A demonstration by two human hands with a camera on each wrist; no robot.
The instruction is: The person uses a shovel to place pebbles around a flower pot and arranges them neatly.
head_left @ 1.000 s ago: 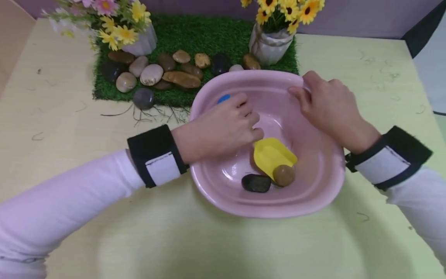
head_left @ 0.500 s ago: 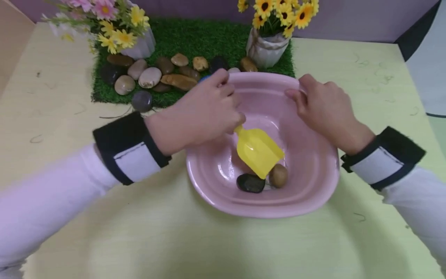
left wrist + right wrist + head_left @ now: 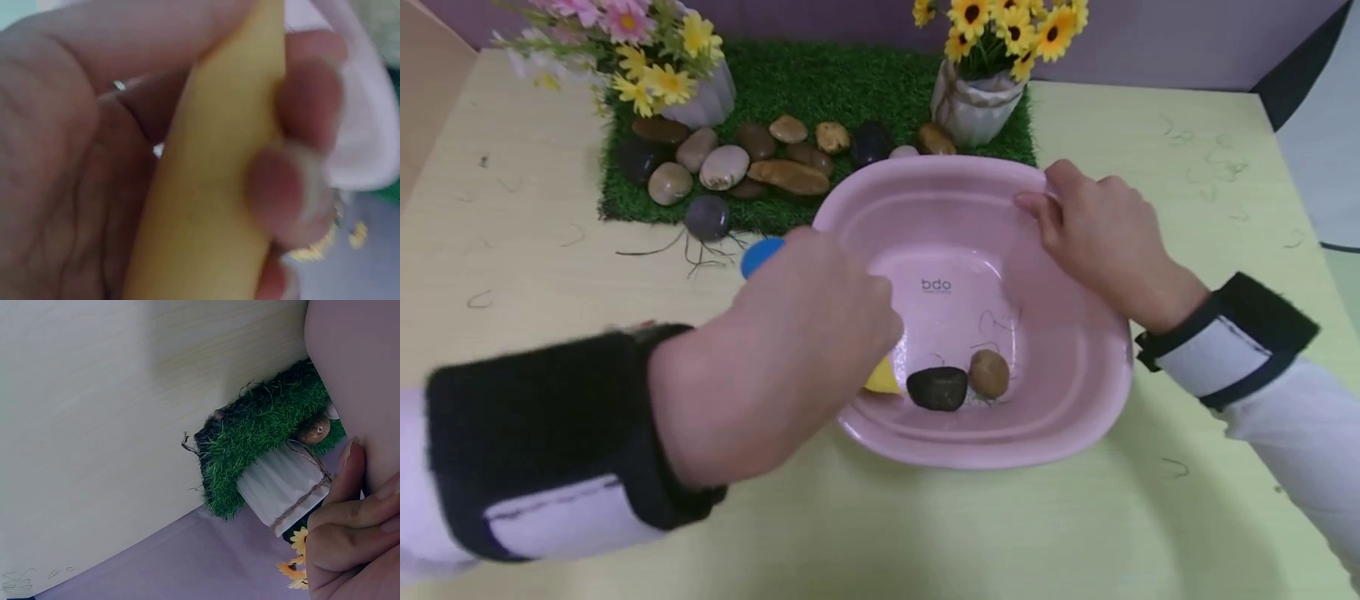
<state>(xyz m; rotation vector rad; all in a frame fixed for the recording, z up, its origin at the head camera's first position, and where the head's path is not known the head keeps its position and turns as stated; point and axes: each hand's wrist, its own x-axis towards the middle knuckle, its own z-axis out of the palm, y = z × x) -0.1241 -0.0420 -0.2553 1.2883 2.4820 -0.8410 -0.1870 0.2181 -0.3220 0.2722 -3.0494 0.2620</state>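
My left hand (image 3: 790,333) grips a yellow toy shovel (image 3: 882,379) over the left side of a pink basin (image 3: 977,454). Most of the shovel is hidden behind the hand; a blue round end (image 3: 760,254) shows past the knuckles. In the left wrist view, fingers curl round the yellow handle (image 3: 206,169). At the basin's far right corner, my right hand (image 3: 1101,233) pinches the rim, thumb inside. A black stone (image 3: 937,388) and a round brown stone (image 3: 989,373) lie on the basin floor with a few thin dark strands.
Behind the basin lies a green grass mat (image 3: 820,83) with several pebbles (image 3: 724,167) along its front. Two flower pots stand on it, a white pot (image 3: 703,96) at left and a twine-tied pot (image 3: 973,104) at right. A purple wall (image 3: 1150,42) rises behind the table.
My left hand has moved left and toward the camera with the shovel, from over the basin's middle to its left rim. The brown stone now lies off the blade, beside the black one.
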